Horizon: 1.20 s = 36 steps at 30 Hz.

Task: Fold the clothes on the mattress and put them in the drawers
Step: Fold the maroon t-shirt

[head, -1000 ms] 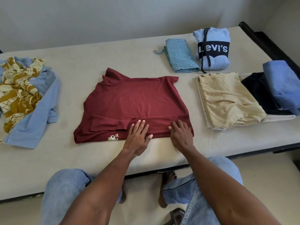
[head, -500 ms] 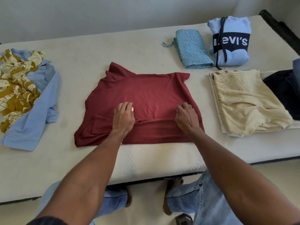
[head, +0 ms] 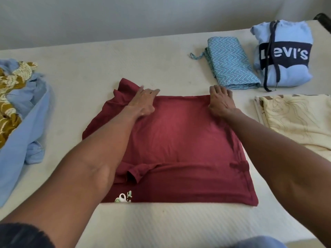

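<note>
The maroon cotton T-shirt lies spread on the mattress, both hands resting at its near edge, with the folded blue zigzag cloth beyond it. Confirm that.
Not quite. In the head view the left hand and right hand lie at the far edge of the maroon cotton T-shirt, not the near one. The rest holds: it lies spread on the mattress, with the folded blue zigzag cloth beyond it.

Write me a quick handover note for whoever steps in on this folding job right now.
Left hand and right hand both grip the far edge of the maroon shirt, mid-fold at the mattress centre.
Done: zigzag cloth, Levi's hoodie and cream garment lie folded on the right.
Left: finish the shirt, fold the blue and patterned pile on the left, move everything to the drawers, which are out of view.
</note>
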### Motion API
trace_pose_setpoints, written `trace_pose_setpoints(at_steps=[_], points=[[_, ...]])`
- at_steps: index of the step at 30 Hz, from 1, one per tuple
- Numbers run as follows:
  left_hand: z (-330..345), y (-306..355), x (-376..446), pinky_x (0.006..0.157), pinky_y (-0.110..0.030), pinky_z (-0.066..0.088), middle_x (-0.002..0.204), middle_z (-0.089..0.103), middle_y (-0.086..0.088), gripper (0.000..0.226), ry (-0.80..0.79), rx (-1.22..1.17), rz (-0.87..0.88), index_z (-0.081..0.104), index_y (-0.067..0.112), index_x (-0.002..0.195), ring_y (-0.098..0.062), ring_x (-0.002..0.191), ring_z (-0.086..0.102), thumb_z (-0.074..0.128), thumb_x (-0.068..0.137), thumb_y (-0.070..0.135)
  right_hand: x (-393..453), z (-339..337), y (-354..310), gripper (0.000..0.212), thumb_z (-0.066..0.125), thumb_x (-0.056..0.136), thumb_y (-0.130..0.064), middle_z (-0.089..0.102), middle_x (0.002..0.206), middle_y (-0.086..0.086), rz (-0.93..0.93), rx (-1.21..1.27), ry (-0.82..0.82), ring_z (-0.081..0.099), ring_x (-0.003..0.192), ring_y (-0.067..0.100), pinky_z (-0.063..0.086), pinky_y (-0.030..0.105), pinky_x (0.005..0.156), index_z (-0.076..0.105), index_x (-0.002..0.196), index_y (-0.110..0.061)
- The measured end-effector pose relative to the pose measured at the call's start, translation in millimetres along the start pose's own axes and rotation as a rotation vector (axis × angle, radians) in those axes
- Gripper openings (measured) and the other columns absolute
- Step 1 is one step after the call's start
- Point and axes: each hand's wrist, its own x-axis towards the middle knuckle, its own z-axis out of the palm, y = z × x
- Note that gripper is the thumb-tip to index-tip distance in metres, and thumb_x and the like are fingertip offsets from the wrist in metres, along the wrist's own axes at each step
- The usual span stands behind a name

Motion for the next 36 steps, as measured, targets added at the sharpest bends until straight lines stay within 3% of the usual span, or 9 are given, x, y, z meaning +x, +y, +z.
trace_pose_setpoints(at_steps=[6, 10, 12, 16, 19, 24, 28, 31, 36], points=[[-36, -20, 9, 0.109, -0.039, 0.025, 0.122, 0.058, -0.011, 0.040, -0.058, 0.174, -0.048, 0.067, 0.014, 0.119, -0.029, 0.117, 0.050, 0.060, 0.080, 0.021, 12, -13, 21, 0.019, 0.055, 0.084, -0.010, 0.056, 0.118, 0.017, 0.098, 0.065, 0.002, 0.041, 0.120, 0.035, 0.026, 0.044, 0.104, 0.060, 0.102, -0.005], [-41, -34, -11, 0.113, -0.036, 0.020, 0.099, 0.067, -0.011, 0.017, 0.009, 0.123, -0.044, 0.069, 0.010, 0.099, -0.029, 0.108, 0.055, 0.064, 0.083, 0.014, -6, -24, 19, 0.020, 0.053, 0.072, 0.003, 0.060, 0.089, 0.017, 0.091, 0.150, 0.084, 0.051, 0.100, 0.037, 0.029, 0.044, 0.095, 0.055, 0.090, -0.005], [-45, -35, -31, 0.114, -0.038, 0.024, 0.093, 0.069, -0.012, 0.015, 0.068, 0.106, -0.047, 0.067, 0.010, 0.097, -0.032, 0.105, 0.057, 0.065, 0.082, 0.014, -24, -31, 19, 0.023, 0.056, 0.072, 0.002, 0.061, 0.091, 0.013, 0.075, 0.166, 0.127, 0.052, 0.099, 0.036, 0.029, 0.043, 0.094, 0.057, 0.093, -0.006], [-53, -16, -96, 0.088, -0.042, 0.040, 0.088, 0.068, -0.016, 0.014, 0.171, 0.162, -0.054, 0.068, 0.006, 0.091, -0.037, 0.088, 0.059, 0.069, 0.079, 0.013, -76, -45, 21, 0.013, 0.063, 0.082, -0.016, 0.061, 0.097, 0.012, 0.033, 0.080, 0.135, 0.050, 0.103, 0.035, 0.027, 0.043, 0.091, 0.065, 0.091, -0.007], [-42, -2, -144, 0.079, -0.044, 0.046, 0.081, 0.064, -0.017, 0.016, 0.215, 0.234, -0.050, 0.065, 0.004, 0.086, -0.036, 0.077, 0.059, 0.073, 0.073, 0.006, -119, -41, 22, 0.027, 0.042, 0.083, -0.016, 0.064, 0.094, 0.016, -0.045, 0.066, 0.157, 0.054, 0.097, 0.037, 0.030, 0.044, 0.090, 0.064, 0.093, -0.005], [-18, 28, -231, 0.080, -0.045, 0.048, 0.087, 0.065, -0.014, 0.022, 0.202, 0.284, -0.199, 0.066, 0.006, 0.092, -0.034, 0.082, 0.061, 0.072, 0.070, 0.004, -205, -34, 22, 0.027, 0.061, 0.082, -0.010, 0.060, 0.105, 0.014, -0.180, -0.092, 0.022, 0.054, 0.095, 0.035, 0.037, 0.043, 0.089, 0.060, 0.108, -0.010], [-6, 52, -265, 0.086, -0.045, 0.043, 0.100, 0.065, -0.013, 0.020, 0.081, 0.286, -0.371, 0.068, 0.008, 0.096, -0.032, 0.097, 0.058, 0.064, 0.077, 0.013, -242, -26, 11, 0.019, 0.049, 0.091, -0.011, 0.061, 0.106, 0.009, -0.158, -0.142, -0.117, 0.055, 0.100, 0.029, 0.035, 0.040, 0.093, 0.062, 0.104, -0.015], [-6, 67, -278, 0.093, -0.043, 0.040, 0.111, 0.064, -0.009, 0.028, 0.041, 0.258, -0.549, 0.066, 0.010, 0.105, -0.028, 0.110, 0.051, 0.061, 0.078, 0.018, -261, -26, -4, 0.024, 0.048, 0.090, -0.012, 0.067, 0.105, 0.007, 0.048, -0.226, -0.129, 0.058, 0.102, 0.028, 0.036, 0.040, 0.093, 0.070, 0.098, -0.017], [-8, 81, -279, 0.089, -0.039, 0.042, 0.108, 0.063, -0.009, 0.029, 0.062, 0.255, -0.686, 0.063, 0.009, 0.107, -0.026, 0.104, 0.053, 0.058, 0.081, 0.022, -264, -22, -23, 0.025, 0.043, 0.096, -0.011, 0.065, 0.109, 0.009, 0.062, -0.127, -0.099, 0.058, 0.101, 0.028, 0.041, 0.038, 0.093, 0.067, 0.104, -0.012]])
